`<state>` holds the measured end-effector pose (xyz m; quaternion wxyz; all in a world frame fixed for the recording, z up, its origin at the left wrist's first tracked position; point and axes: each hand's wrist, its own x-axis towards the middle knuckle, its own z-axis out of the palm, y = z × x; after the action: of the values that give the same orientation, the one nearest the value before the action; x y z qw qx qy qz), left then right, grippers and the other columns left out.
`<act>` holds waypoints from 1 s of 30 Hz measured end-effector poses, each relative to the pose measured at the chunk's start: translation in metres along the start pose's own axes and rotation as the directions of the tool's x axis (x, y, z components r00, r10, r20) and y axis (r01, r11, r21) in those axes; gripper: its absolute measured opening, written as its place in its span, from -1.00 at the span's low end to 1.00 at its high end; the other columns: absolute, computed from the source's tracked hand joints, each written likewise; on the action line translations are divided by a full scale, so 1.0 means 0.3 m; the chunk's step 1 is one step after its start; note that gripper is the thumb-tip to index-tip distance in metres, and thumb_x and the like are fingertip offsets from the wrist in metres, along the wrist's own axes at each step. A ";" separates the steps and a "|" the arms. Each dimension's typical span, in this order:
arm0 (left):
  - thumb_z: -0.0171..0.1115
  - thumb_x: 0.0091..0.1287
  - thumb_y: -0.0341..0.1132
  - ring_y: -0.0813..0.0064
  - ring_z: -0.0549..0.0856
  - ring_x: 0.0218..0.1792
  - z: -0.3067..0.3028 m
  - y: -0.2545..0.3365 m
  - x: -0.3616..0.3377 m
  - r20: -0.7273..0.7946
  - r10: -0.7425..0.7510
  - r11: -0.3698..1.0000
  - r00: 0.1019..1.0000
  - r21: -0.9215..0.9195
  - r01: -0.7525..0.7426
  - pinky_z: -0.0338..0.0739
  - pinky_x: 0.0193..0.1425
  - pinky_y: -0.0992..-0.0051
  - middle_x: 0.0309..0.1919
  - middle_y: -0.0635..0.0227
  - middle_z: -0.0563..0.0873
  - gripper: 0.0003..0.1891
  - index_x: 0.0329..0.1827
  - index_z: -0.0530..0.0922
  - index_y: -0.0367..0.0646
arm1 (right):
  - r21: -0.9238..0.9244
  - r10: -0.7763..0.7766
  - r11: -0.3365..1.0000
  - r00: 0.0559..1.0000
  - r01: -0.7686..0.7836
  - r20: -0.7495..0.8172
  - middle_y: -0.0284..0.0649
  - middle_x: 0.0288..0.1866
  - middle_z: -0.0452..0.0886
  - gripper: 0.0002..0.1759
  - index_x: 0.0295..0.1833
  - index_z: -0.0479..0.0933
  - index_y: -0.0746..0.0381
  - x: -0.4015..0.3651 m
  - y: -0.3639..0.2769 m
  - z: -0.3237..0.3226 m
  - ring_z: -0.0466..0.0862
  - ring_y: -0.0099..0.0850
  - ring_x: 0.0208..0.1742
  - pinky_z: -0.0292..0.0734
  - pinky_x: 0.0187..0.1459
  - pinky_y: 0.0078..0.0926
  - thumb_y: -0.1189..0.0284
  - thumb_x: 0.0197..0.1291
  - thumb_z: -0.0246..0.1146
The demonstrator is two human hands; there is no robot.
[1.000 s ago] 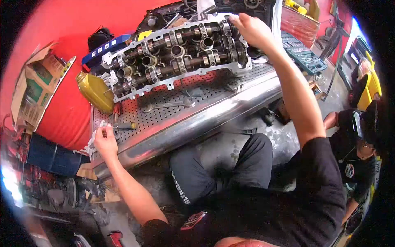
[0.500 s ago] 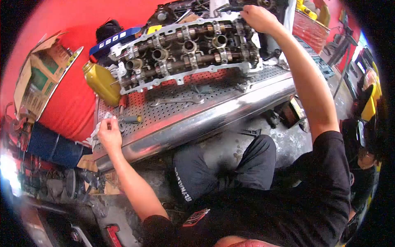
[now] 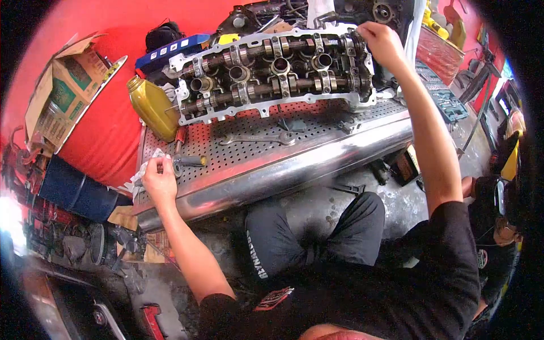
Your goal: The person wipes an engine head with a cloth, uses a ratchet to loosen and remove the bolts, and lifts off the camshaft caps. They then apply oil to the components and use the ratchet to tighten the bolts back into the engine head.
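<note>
A cylinder head [image 3: 266, 90], with its camshafts and several round tubes facing me, rests tilted on the perforated metal bench [image 3: 238, 161]. My right hand [image 3: 385, 46] is at its upper right corner, fingers closed against the edge by the camshaft ends. Lower left, the fingers of my left hand [image 3: 160, 180] are bunched together over a crumpled white rag [image 3: 158, 153]; what they pinch, if anything, is hidden. Just right of that hand lies a dark-handled tool [image 3: 191, 161], with a red-handled tool [image 3: 180, 139] behind it. A combination wrench [image 3: 258, 138] lies below the cylinder head.
A gold oil bottle [image 3: 152, 110] stands left of the cylinder head. Behind are a blue case [image 3: 173, 51] and dark engine parts [image 3: 241, 21]. A green socket set [image 3: 445, 102] sits to the right, a cardboard box [image 3: 71, 85] far left. Another person [image 3: 507, 232] is at the right edge.
The whole view has shifted, moving the bench rightward in the picture. My right hand is slightly lower against the cylinder head's corner. My left hand stays by the rag.
</note>
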<state>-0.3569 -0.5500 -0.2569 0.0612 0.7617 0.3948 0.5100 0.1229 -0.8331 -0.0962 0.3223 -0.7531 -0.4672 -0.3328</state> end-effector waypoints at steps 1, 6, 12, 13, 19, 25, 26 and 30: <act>0.36 0.29 -0.26 0.19 0.72 -0.44 0.003 -0.004 -0.001 0.001 -0.015 1.000 1.000 -0.011 0.015 0.57 -0.25 0.26 -0.48 0.11 0.73 -0.78 -0.36 0.64 -0.28 | 0.029 0.019 0.999 0.999 -0.018 -0.035 0.04 -0.27 0.68 -0.69 -0.09 0.67 0.19 -0.031 0.005 0.004 0.68 0.08 -0.18 0.59 -0.14 -0.22 0.17 0.31 0.26; 0.37 0.29 -0.26 0.20 0.72 -0.45 -0.001 -0.003 -0.003 0.025 -0.037 0.999 0.999 -0.021 0.037 0.58 -0.27 0.28 -0.49 0.12 0.72 -0.77 -0.37 0.63 -0.27 | 0.089 0.173 0.979 0.978 -0.184 0.114 -0.31 -0.47 0.57 -0.53 -0.15 0.64 0.30 -0.094 -0.060 -0.099 0.50 -0.50 -0.39 0.48 -0.21 -0.43 0.05 0.37 0.21; 0.37 0.30 -0.25 0.30 0.71 -0.49 -0.007 0.015 -0.006 0.022 -0.038 0.999 0.999 -0.022 0.038 0.56 -0.31 0.32 -0.52 0.15 0.72 -0.77 -0.37 0.63 -0.27 | -0.219 0.018 0.975 0.966 0.041 0.259 0.10 -0.19 0.67 -0.55 -0.13 0.57 0.30 0.083 0.001 0.008 0.66 0.06 -0.08 0.54 -0.01 -0.04 0.07 0.37 0.10; 0.36 0.30 -0.26 0.30 0.71 -0.49 -0.009 0.015 -0.006 0.014 -0.036 0.999 0.999 -0.027 0.036 0.56 -0.31 0.31 -0.52 0.15 0.72 -0.77 -0.37 0.63 -0.28 | -0.257 -0.003 0.963 0.960 0.078 0.280 0.12 -0.12 0.69 -0.59 -0.11 0.58 0.28 0.088 -0.010 0.012 0.66 0.10 -0.01 0.55 0.03 0.01 0.12 0.35 0.10; 0.37 0.29 -0.28 0.27 0.71 -0.50 -0.005 -0.004 -0.005 0.030 -0.045 0.997 0.999 -0.057 0.047 0.56 -0.33 0.30 -0.52 0.14 0.72 -0.78 -0.37 0.63 -0.28 | -0.221 0.140 0.969 0.984 -0.113 0.108 0.09 -0.32 0.62 -0.65 -0.13 0.52 0.24 -0.091 -0.093 -0.049 0.65 0.08 -0.20 0.52 -0.15 -0.05 0.14 0.38 0.14; 0.41 0.22 -0.32 0.17 0.70 -0.25 -0.013 0.006 -0.007 -0.215 0.214 0.962 0.953 0.213 -0.168 0.54 -0.10 0.22 -0.35 0.15 0.73 -0.81 -0.23 0.64 -0.26 | 0.293 0.158 0.938 0.981 -0.184 0.110 0.00 0.17 0.64 -0.25 0.20 0.54 0.34 -0.013 0.010 -0.008 0.63 -0.28 0.19 0.48 0.17 -0.38 -0.16 0.31 0.19; 0.42 0.20 -0.33 0.15 0.69 -0.19 -0.007 0.025 -0.004 -0.299 0.358 0.909 0.885 0.327 -0.257 0.53 -0.04 0.20 -0.30 0.15 0.73 -0.79 -0.19 0.64 -0.25 | 0.438 0.251 0.854 0.959 -0.282 0.128 -0.07 0.25 0.61 -0.17 0.36 0.42 0.35 -0.036 -0.008 0.000 0.54 -0.27 0.30 0.39 0.27 -0.36 -0.21 0.37 0.07; 0.51 0.12 -0.22 0.11 0.59 0.08 0.053 0.451 0.009 -0.237 0.369 0.924 0.899 -0.016 -0.383 0.43 0.25 0.13 0.00 0.11 0.66 -0.50 0.10 0.60 -0.23 | 0.834 0.605 0.328 0.776 -0.444 0.175 -0.09 0.29 0.58 -0.20 0.40 0.40 0.28 -0.201 0.097 0.143 0.48 -0.13 0.36 0.27 0.35 -0.29 -0.20 0.46 -0.11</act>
<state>-0.2705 -0.6354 -0.1954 -0.0608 0.7573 0.2290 0.6086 0.1377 -0.8387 -0.1741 0.7704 -0.5785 -0.2679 -0.0040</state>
